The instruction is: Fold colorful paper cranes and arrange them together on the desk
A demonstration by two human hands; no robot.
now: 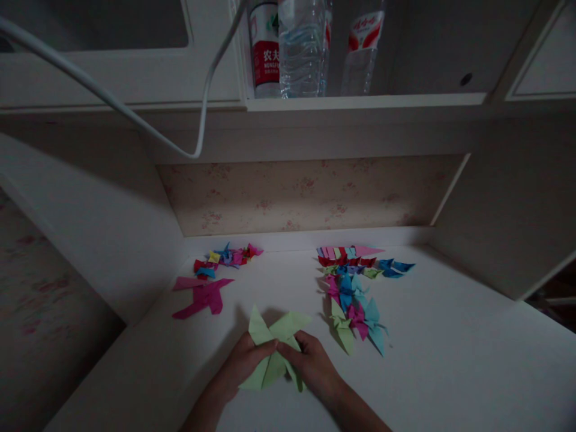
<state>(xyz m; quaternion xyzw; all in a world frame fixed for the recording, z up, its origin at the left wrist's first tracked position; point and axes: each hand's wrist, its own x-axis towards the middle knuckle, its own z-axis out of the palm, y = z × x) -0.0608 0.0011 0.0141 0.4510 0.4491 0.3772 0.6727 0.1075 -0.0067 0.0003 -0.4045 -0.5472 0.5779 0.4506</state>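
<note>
Left hand (245,360) and right hand (317,363), fingers (290,354) closed, pinch a pale green folded paper (274,367) above a white desk (450,360). Overhead, a shelf (405,101) holds plastic bottles (300,60), contents hard to tell.

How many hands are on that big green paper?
2: the left hand pinches the green paper from its left side, the right hand from its right. Some fingers are hidden under it, but no other hand shows.
</note>
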